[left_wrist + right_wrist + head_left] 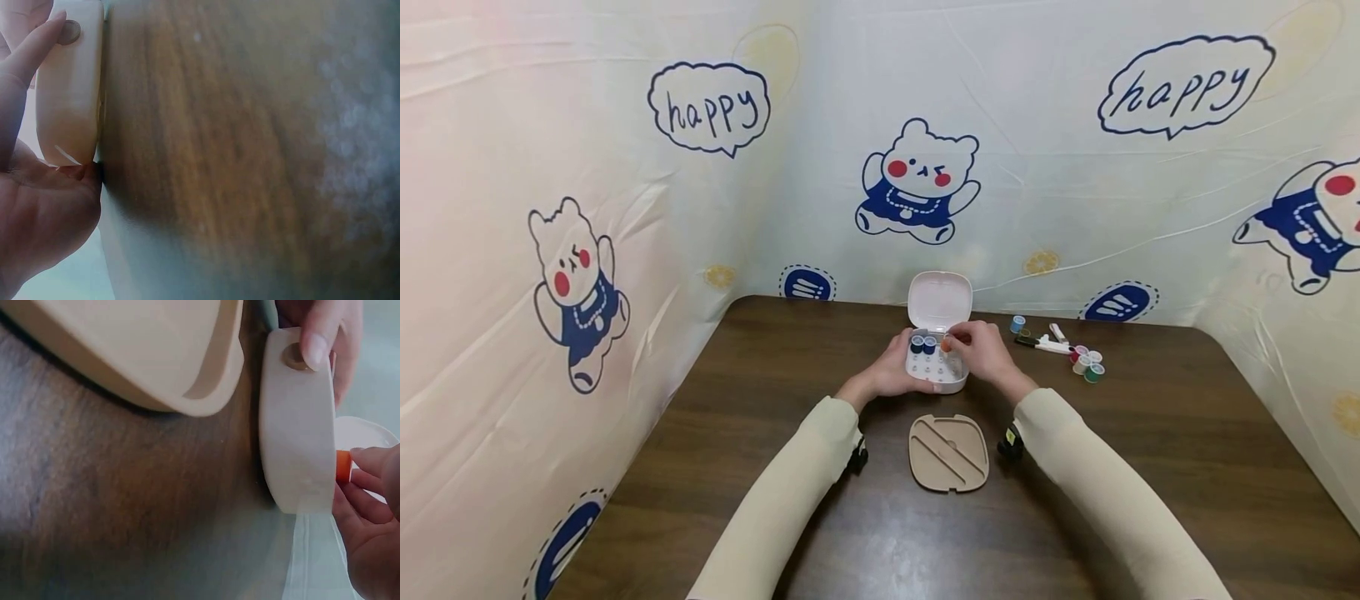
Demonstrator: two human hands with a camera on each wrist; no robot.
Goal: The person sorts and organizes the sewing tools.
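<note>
A white sewing box (951,387) stands on the table, its lid (940,302) raised at the back. My left hand (891,371) grips the box at its left side, with the thumb along the front wall near a round button (296,357). Between thumb and fingers, my right hand (987,354) pinches an orange thread spool (343,466) at the box's back right. Whether that spool sits on a peg is hidden by the fingers. Two dark blue thread spools (923,344) stand side by side in the back row, and rows of short pegs show in front of them.
In front of the box lies a beige tray (949,454) with diagonal ridges. To the right are a blue spool (1018,323), a black-and-white pen-like tool (1045,343), a small white tool (1058,332) and several spools, one green (1094,373). A printed curtain hangs behind the table.
</note>
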